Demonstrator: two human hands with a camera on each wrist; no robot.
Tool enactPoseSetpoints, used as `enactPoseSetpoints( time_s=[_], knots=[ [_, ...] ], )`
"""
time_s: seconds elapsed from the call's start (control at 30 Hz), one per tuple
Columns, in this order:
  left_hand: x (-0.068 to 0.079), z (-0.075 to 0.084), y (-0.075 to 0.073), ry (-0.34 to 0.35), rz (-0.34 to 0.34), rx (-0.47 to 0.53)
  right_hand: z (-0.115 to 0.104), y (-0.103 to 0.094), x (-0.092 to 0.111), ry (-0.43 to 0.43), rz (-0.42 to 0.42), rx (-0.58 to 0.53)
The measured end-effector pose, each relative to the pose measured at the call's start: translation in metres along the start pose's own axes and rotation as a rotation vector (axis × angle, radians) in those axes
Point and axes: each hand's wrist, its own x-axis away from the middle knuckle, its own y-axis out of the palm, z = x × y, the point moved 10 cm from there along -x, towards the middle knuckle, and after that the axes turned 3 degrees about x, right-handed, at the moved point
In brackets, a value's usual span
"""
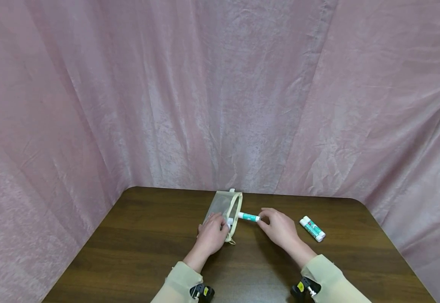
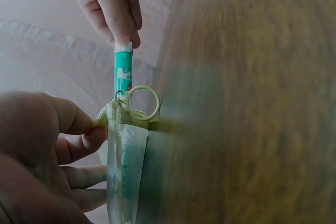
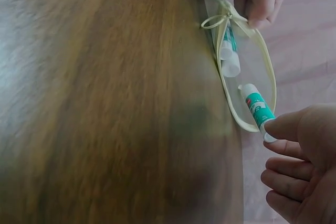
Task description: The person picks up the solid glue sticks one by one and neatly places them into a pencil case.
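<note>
My left hand (image 1: 213,232) pinches the cream zip edge of a see-through mesh pouch (image 1: 218,203) between thumb and finger. The pouch's mouth gapes toward the right, and a zip-pull ring (image 2: 143,103) hangs at its near end. Between thumb and fingertips, my right hand (image 1: 279,227) grips a green-and-white glue stick (image 1: 249,217) by one end. Its other end points into the mouth of the pouch, as the right wrist view shows. Glue sticks with white ends (image 3: 230,67) lie inside the pouch.
Two more glue sticks (image 1: 312,229) lie side by side on the brown wooden table (image 1: 140,235), to the right of my right hand. A pink curtain (image 1: 220,92) hangs behind the table's far edge and along its sides.
</note>
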Motion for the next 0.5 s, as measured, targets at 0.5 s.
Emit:
enactPoseSetpoints(
  time_s=[0.5],
  knots=[
    [-0.007, -0.026, 0.018, -0.038, 0.004, 0.004, -0.01, 0.015, -0.014, 0.005, -0.009, -0.005]
  ],
)
